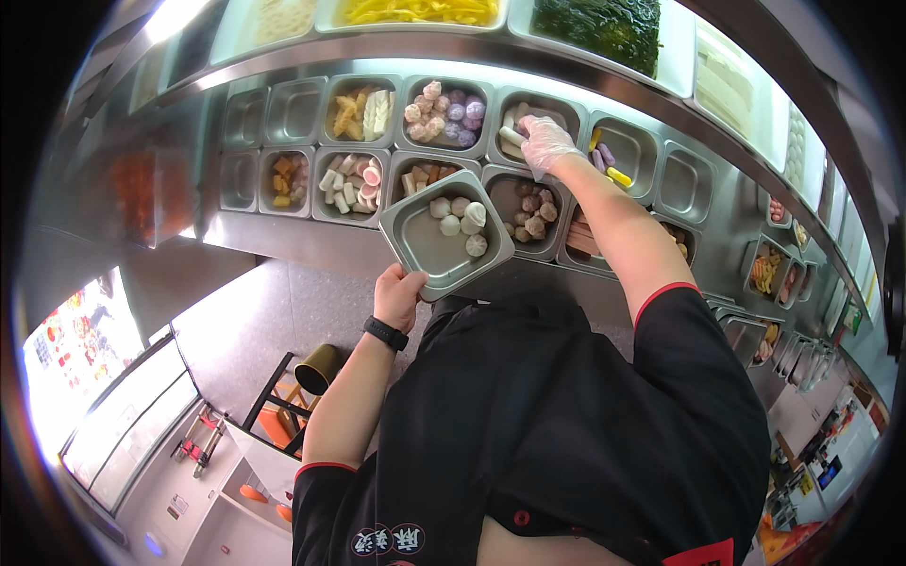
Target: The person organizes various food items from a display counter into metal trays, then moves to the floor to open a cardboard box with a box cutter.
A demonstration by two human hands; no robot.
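Observation:
My left hand [402,296], bare with a black watch at the wrist, grips the near corner of a square steel pan [423,272]. Several round white dumplings or balls [450,225] lie in this pan, which is turned at an angle over the front row of pans. In a clear plastic glove, my right hand [546,145] reaches into a back-row pan and touches pale, stick-shaped pieces [512,136]; its fingertips are partly hidden, so its hold is unclear. Beside it to the right, another pan [640,145] contains purple and yellow pieces [618,176].
Two rows of steel pans are set in the counter [304,239], holding pink and purple balls [463,117], brown meatballs [534,216] and fried pieces [348,117]. A shelf above carries white trays of yellow strips [417,10] and dark green seaweed [596,32]. Behind stands a bin [316,369].

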